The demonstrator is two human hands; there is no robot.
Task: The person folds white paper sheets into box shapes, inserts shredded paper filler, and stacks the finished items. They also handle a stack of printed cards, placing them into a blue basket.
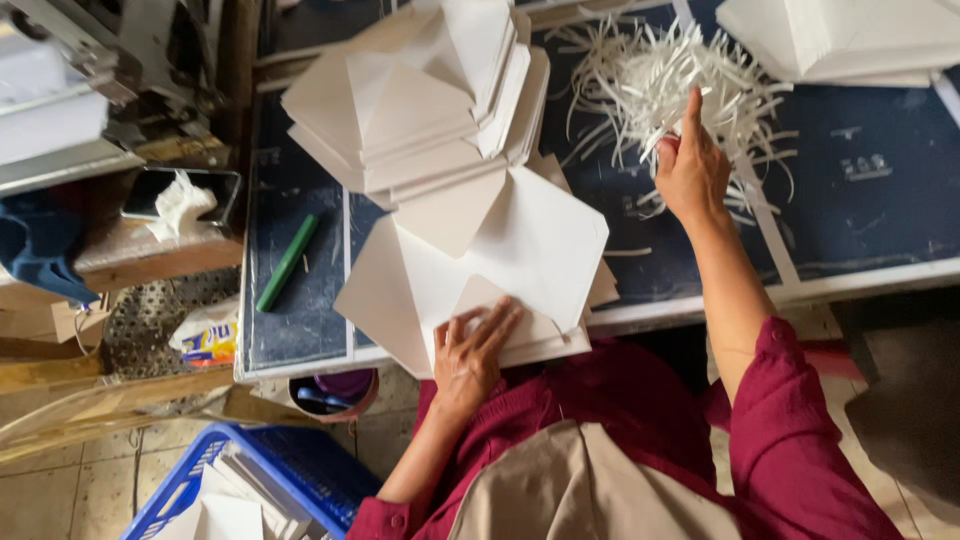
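My left hand (468, 355) lies flat with fingers spread on a white unfolded envelope blank (535, 250) at the near edge of the dark table (880, 215). Under it sits a low stack of the same blanks. My right hand (690, 165) is raised over a heap of thin white paper strips (650, 75), forefinger pointing up, thumb and fingers pinched on a strip. A tall fanned pile of folded white envelopes (430, 90) stands beyond the blank.
A green marker (287, 262) lies on the table's left part. More white envelope stacks (850, 35) sit at the far right. A blue crate (250, 490) with paper stands on the floor at left, beside a round tub (335, 390). A phone and crumpled tissue (180, 200) rest on a wooden shelf.
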